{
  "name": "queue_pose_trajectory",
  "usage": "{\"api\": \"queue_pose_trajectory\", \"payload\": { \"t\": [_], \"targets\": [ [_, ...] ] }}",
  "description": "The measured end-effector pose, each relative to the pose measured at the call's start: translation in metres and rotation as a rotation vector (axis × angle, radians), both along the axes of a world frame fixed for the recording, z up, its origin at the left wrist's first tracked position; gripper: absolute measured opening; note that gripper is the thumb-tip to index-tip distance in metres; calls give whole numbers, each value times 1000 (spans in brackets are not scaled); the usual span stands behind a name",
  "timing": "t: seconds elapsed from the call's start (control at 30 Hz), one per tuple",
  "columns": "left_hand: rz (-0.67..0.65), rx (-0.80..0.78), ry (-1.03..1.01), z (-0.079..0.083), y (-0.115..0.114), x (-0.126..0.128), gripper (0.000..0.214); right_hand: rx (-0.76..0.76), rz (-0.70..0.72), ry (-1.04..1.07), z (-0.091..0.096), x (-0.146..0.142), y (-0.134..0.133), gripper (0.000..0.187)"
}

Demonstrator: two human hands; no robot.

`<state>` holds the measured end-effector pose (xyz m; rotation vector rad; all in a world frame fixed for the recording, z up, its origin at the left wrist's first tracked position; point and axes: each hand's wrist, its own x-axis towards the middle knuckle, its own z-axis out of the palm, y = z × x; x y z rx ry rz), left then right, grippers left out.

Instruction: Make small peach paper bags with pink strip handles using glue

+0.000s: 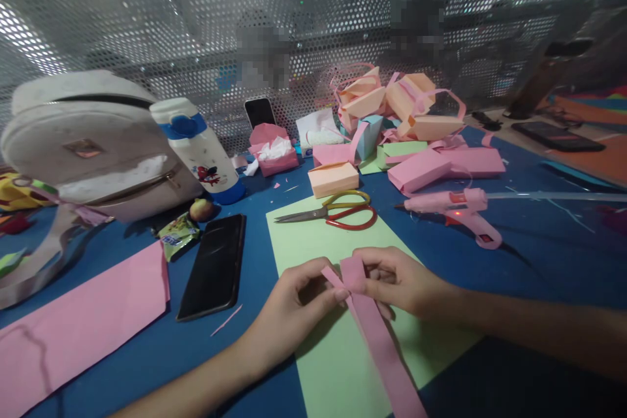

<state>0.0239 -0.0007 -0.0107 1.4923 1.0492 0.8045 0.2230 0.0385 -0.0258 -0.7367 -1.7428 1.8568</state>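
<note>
Both hands pinch the far end of a long pink paper strip [377,339] that runs toward me over a light green paper sheet [343,366]. My left hand [294,304] grips the strip's left edge with thumb and fingers closed. My right hand [399,281] holds the folded top end of the strip, fingers curled round it. Just beyond the hands, scissors [337,212] with red and yellow handles lie on the green sheet. A pink glue gun [455,209] rests to the right on the blue table [539,255].
A black phone [213,268] lies left of the green sheet, beside a pink sheet [83,320], a snack packet [177,235], a white bottle [196,147] and a white bag [88,137]. Pink and peach paper boxes [392,124] pile up behind, before a perforated metal screen [313,6].
</note>
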Motion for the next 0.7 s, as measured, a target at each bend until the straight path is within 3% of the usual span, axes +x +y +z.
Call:
{"api": "queue_pose_trajectory", "payload": {
  "t": [0.27,0.5,0.7],
  "targets": [
    [58,115,41,0,-3,-1,26,-43,-18,29,3,-2,0,33],
    [-28,-23,-6,1,0,2,31,10,-37,39,-1,-1,0,29],
    [-45,7,-62,3,0,0,27,23,2,58,4,-1,0,30]
  ]
}}
